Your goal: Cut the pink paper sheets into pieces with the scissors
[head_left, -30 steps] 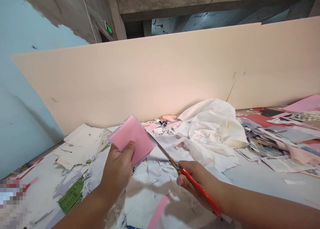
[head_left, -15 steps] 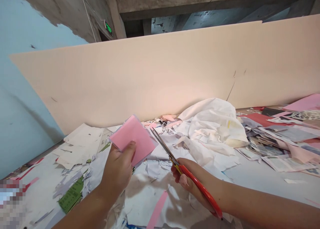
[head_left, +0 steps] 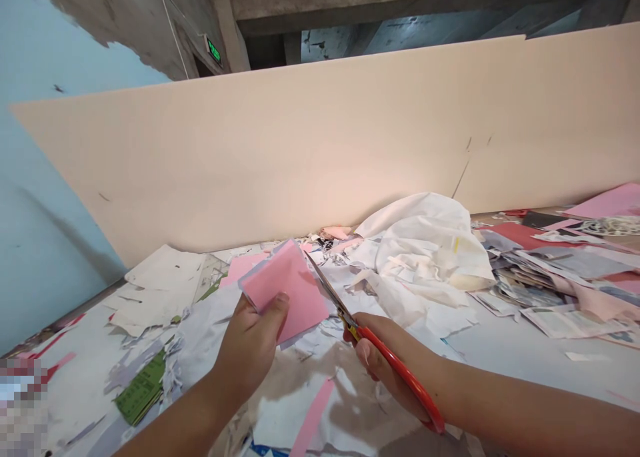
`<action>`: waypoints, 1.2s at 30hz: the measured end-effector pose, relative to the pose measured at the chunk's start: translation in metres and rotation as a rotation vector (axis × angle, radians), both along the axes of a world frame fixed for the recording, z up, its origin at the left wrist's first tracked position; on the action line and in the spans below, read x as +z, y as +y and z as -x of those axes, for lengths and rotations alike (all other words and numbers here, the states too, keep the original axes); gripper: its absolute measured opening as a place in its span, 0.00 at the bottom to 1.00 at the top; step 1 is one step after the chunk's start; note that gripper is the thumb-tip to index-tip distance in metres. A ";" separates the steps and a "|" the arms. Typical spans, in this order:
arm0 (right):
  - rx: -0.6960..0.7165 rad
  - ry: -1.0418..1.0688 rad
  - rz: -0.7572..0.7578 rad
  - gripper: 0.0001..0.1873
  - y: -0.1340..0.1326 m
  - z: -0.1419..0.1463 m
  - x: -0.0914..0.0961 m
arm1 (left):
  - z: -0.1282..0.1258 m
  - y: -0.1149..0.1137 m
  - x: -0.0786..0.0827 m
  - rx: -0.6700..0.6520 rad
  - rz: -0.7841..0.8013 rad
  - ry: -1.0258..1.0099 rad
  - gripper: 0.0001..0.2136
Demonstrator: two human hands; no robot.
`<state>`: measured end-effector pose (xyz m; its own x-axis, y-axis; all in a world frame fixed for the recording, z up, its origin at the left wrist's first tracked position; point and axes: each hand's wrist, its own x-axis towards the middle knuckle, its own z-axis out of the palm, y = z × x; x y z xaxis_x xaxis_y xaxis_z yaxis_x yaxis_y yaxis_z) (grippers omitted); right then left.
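A folded pink sheet of paper [head_left: 287, 284], with pale layers showing at its edges, is pinched in my left hand [head_left: 253, 340], thumb on top. My right hand [head_left: 387, 354] grips red-handled scissors [head_left: 395, 370] whose blades point up and away to the left. The blades look nearly closed and lie close along the right edge of the pink paper; whether they touch it I cannot tell. Beyond the held paper another pink piece [head_left: 243, 267] lies on the scraps. Below my hands a narrow pink strip [head_left: 313, 417] rests on white paper.
Crumpled white sheets [head_left: 430, 244] lie at the back against a tall cream board [head_left: 300, 157]. A stack of mixed paper pieces [head_left: 540, 277] sits at the right. Green printed paper [head_left: 143, 387] and torn white sheets [head_left: 165, 280] are at the left.
My left hand has moved right and slightly down with the pink paper, bringing it closer to the scissors. A pink piece behind it now shows. The scissors have hardly moved.
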<state>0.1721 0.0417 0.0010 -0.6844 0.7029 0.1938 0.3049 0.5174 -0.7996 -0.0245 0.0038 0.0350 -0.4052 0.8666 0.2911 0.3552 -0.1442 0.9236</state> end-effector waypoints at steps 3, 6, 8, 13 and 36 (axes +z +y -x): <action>0.004 -0.013 -0.005 0.23 -0.001 0.000 0.002 | 0.000 0.000 -0.001 0.001 -0.001 0.035 0.09; 0.002 -0.031 -0.006 0.22 -0.001 0.001 0.001 | 0.000 0.000 -0.001 0.007 0.001 0.067 0.10; -0.008 -0.037 -0.011 0.22 -0.001 0.001 0.000 | -0.001 0.000 -0.001 0.003 0.007 0.070 0.11; -0.017 -0.061 -0.027 0.24 0.000 0.002 -0.001 | -0.002 -0.001 -0.001 -0.022 -0.006 0.084 0.11; -0.075 -0.163 -0.056 0.29 -0.002 0.003 0.000 | 0.000 -0.002 -0.003 -0.033 0.004 0.082 0.11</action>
